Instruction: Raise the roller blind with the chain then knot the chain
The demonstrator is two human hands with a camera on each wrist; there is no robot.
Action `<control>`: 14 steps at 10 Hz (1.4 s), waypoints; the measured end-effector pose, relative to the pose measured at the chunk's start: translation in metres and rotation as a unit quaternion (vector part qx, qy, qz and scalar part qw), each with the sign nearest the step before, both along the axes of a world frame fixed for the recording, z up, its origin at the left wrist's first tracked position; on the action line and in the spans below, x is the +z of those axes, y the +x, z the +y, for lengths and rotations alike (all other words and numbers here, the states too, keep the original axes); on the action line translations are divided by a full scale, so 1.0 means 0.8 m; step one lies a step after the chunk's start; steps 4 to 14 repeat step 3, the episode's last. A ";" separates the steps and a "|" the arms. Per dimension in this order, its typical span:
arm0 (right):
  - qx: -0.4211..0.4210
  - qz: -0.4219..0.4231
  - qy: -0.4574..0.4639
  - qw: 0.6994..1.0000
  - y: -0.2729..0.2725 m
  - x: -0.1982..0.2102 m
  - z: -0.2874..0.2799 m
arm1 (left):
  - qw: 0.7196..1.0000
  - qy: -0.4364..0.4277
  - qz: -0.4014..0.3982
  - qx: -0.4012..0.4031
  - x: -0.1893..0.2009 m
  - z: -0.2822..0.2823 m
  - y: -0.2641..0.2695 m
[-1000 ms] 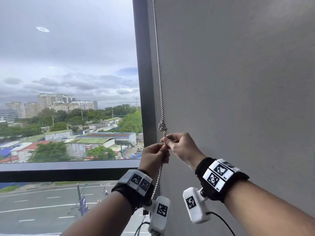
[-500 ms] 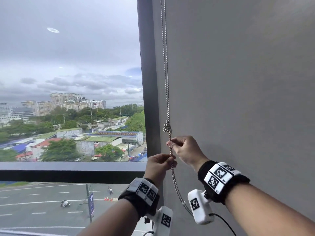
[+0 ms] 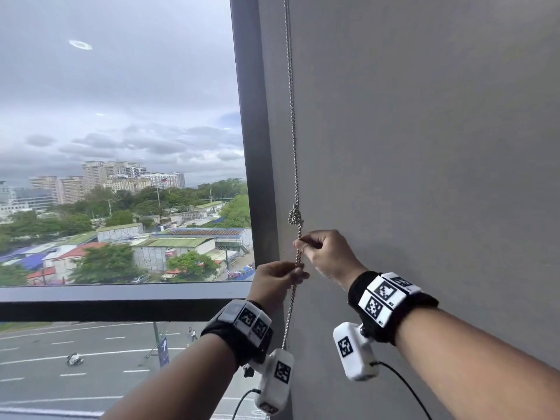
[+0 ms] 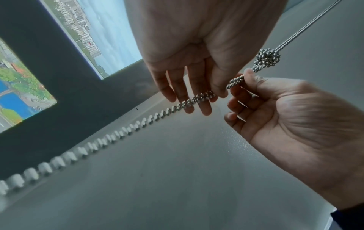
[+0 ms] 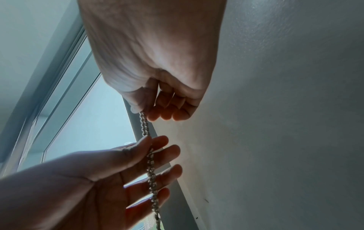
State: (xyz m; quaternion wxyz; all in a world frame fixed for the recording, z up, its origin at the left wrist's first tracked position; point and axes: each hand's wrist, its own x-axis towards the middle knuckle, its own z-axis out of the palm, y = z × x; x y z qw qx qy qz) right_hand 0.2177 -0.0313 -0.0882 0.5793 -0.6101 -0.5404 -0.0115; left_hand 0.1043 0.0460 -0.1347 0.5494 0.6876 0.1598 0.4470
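A silver bead chain (image 3: 292, 116) hangs doubled down the grey wall beside the window frame, with a tight knot (image 3: 295, 215) in it. My right hand (image 3: 300, 241) pinches the chain just below the knot, its fingers curled. A little lower, my left hand (image 3: 298, 271) pinches the same chain between thumb and forefinger, and the rest hangs down past my left wrist. In the left wrist view the knot (image 4: 266, 59) sits just beyond my right hand (image 4: 243, 79). In the right wrist view the chain (image 5: 150, 168) runs across my left hand's spread fingers (image 5: 171, 150). The blind itself is out of view.
A dark vertical window frame post (image 3: 254, 147) stands just left of the chain. The plain grey wall (image 3: 424, 147) fills the right side. A dark horizontal frame bar (image 3: 121, 301) crosses below the glass, level with my left hand.
One second ago both hands met on the chain right under the knot. My left hand has since slid down the chain, away from my right hand, which keeps its pinch below the knot.
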 end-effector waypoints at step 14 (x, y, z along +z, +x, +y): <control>-0.092 -0.087 -0.124 0.984 -0.028 0.031 -0.055 | 0.963 0.161 0.182 0.118 0.032 -0.017 -0.053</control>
